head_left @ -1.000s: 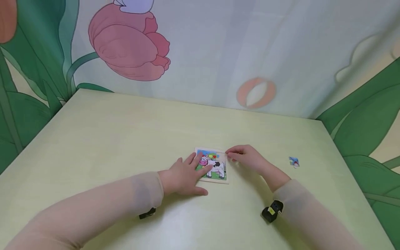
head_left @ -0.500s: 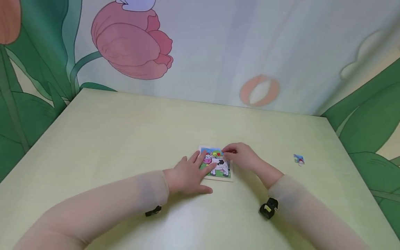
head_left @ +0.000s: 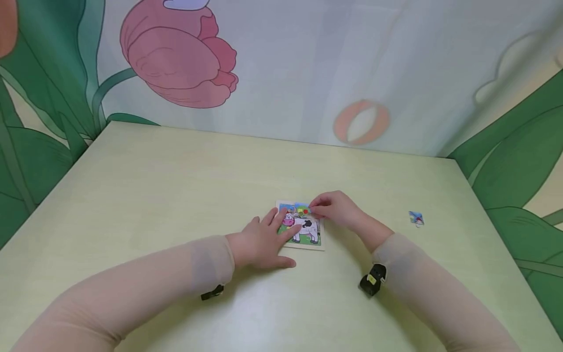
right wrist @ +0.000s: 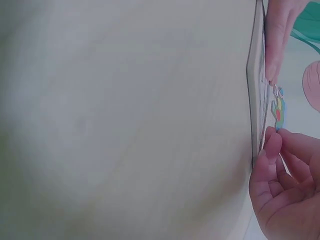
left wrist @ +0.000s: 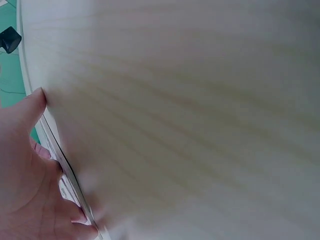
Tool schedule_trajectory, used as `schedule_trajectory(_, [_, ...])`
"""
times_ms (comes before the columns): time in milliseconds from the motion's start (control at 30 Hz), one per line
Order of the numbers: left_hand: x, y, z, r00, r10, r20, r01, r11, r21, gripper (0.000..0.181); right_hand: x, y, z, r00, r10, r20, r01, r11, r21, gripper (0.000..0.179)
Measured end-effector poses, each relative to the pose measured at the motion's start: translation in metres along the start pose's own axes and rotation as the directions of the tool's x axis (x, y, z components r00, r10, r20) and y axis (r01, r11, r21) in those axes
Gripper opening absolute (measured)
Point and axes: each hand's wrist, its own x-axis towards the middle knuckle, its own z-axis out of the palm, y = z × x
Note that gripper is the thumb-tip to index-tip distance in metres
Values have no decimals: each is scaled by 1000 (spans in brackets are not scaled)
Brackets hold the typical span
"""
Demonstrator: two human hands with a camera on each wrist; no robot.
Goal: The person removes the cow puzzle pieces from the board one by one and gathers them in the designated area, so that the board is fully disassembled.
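A small wooden jigsaw puzzle (head_left: 308, 230) with a cow picture lies on the table, a pale frame round it. My left hand (head_left: 265, 243) rests across its left side with fingers spread, covering part of the picture. In the left wrist view those fingers (left wrist: 65, 207) lie along the frame's edge. At the upper right corner my right hand (head_left: 336, 211) pinches a puzzle piece (right wrist: 279, 112) with red, yellow and green on it. The right wrist view has this piece tilted up from the board, held between thumb and fingertips.
One loose blue puzzle piece (head_left: 416, 218) lies on the table (head_left: 198, 176) to the right of the right hand. Behind the table hangs a curtain (head_left: 286, 73) printed with flowers and leaves. Each wrist wears a small black camera (head_left: 373, 279).
My right hand has moved left from the frame's right edge to over the puzzle's upper right, with the flowered piece in its fingers. The left hand stays spread on the puzzle.
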Motion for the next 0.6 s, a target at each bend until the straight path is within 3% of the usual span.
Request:
schedule_trajectory(233, [-1, -2, -2, 1000, -5, 22, 6, 1000, -17, 80, -3, 7, -9, 1000, 1, 5, -1, 1000, 28, 19])
schedule_trajectory(600, [1, -2, 2, 1000, -4, 7, 4, 1000, -28, 79, -13, 31, -29, 999, 38, -8, -37, 996, 76, 21])
